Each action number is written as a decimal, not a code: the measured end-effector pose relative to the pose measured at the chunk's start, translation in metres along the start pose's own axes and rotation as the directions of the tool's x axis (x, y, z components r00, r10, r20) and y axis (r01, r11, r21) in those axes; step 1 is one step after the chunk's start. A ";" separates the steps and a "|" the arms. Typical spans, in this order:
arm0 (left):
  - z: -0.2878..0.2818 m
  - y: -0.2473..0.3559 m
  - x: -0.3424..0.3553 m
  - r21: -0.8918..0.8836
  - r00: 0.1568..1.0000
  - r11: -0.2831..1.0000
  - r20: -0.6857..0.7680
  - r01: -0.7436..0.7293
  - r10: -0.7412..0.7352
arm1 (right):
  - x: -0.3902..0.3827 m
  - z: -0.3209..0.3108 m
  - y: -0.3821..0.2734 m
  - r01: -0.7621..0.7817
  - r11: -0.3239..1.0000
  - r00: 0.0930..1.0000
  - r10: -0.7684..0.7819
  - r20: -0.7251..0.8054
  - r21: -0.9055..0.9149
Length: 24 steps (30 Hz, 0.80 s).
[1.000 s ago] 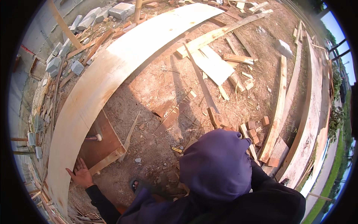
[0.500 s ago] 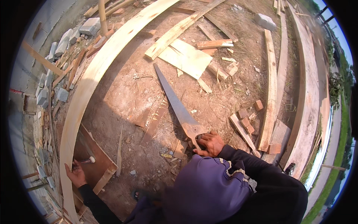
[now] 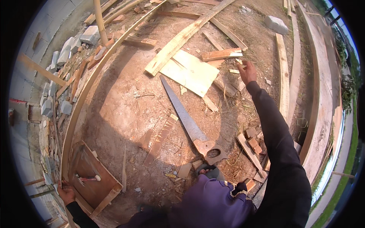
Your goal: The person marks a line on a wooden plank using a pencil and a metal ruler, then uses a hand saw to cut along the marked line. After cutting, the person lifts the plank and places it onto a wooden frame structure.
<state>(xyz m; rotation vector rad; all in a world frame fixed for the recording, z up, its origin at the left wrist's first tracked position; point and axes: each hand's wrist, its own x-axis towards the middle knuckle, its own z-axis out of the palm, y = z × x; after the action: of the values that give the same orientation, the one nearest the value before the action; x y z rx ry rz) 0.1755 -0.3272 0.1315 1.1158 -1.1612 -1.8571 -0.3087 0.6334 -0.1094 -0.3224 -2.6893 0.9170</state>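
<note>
Left hand (image 3: 67, 192) on the long board (image 3: 70, 129) at my left; right hand (image 3: 248, 72) out by the wood scraps (image 3: 221, 54)
I judge the board light, whippy, best held by both edges; left fingers close round it; right fingers half curl, on a pale chip (image 3: 238, 62) or nothing, I cannot tell; the board's far end is cut off

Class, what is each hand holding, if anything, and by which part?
The left hand holds the long board by its edge, toward the near end. At the right hand is a wood chip; whether it's held cannot be told.
</note>
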 end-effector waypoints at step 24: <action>0.058 -0.034 -0.085 0.058 0.991 0.992 -0.085 0.113 -0.108 | 0.179 -0.012 0.069 -0.089 0.955 0.983 0.131 0.131 -0.284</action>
<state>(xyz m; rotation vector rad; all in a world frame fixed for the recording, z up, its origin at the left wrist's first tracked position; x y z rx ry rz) 0.1547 -0.2209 0.1403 1.3025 -1.1387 -1.8503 -0.4645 0.7468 -0.1091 -0.4853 -2.9688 0.6107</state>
